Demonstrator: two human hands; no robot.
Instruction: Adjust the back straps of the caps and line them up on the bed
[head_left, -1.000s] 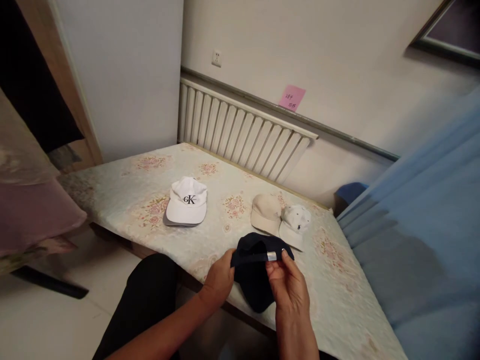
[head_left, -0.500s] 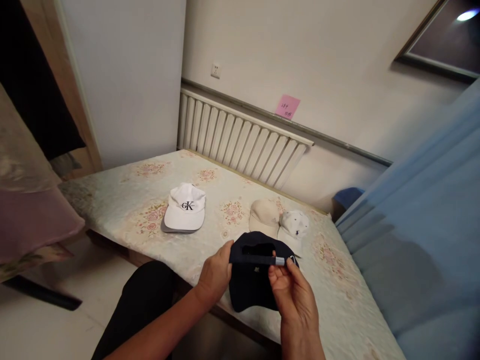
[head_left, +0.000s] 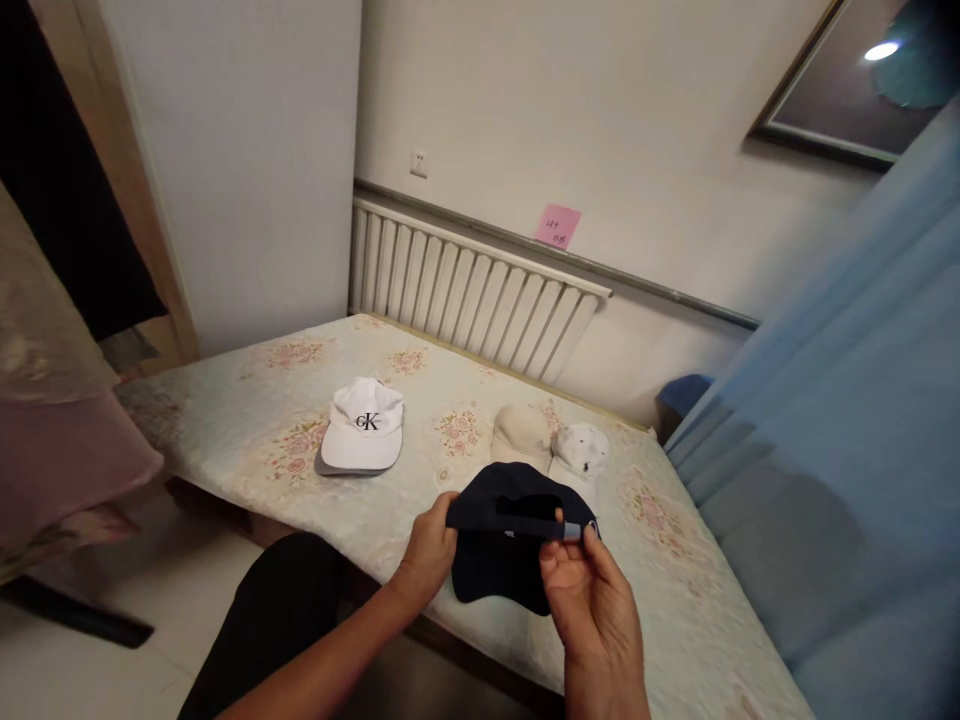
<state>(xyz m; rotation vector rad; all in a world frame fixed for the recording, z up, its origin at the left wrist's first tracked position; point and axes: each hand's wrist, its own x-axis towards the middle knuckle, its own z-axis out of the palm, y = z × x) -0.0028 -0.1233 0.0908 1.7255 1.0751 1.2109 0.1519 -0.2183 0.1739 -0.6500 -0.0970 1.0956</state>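
Steadying the navy baseball cap [head_left: 495, 568] over the floral-covered bed [head_left: 431, 395] before me, the left hand's [head_left: 426, 548] fingers grip its side while the right hand's [head_left: 598, 600] pinch its strap [head_left: 538, 527] by the silver clasp [head_left: 572, 532], best kept lightly taut.

Reads "CK" in black on the front of the white cap [head_left: 364, 440], crossed by a thin row too fine to make out. Carries two short rows of dark handwriting on the pink note [head_left: 558, 226] on the wall [head_left: 637, 130]; seems to open with a 2 in the upper row and close with a 5 in the lower, too small for certainty. Shows a small dark emblem, indistinct, on the off-white cap [head_left: 580, 450]. Bears a tiny pale mark, unreadable, just below the strap [head_left: 536, 527] of the dark cap [head_left: 487, 568].
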